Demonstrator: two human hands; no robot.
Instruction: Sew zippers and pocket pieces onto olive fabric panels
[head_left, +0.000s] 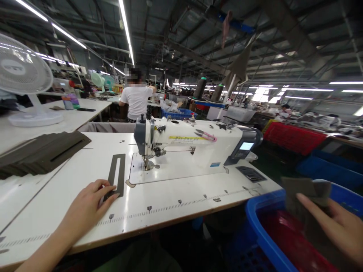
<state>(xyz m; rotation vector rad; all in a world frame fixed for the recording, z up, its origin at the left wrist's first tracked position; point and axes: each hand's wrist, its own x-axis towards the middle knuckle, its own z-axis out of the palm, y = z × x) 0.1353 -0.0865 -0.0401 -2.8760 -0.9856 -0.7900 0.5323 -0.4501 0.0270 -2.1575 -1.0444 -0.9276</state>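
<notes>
On the white sewing table lies a flat, dark olive fabric strip (120,177) with a long slot cut in it. My left hand (95,198) grips its near end, with the thumb and fingertips on the cloth. Over the blue basket (255,215), my right hand (336,223) is closed on a dark olive fabric piece (299,196), which is folded and blurred. Red material (292,234) shows inside the basket. The sewing machine (181,141) stands beyond my hands, its needle area apart from the slotted strip.
A stack of dark olive fabric pieces (42,155) lies at left. Behind it stands a white fan (25,75). Pink-handled thread snips (205,135) rest on the machine. Farther back, a person in a white shirt (137,100) faces away. Thread cones (200,88) stand behind the machine.
</notes>
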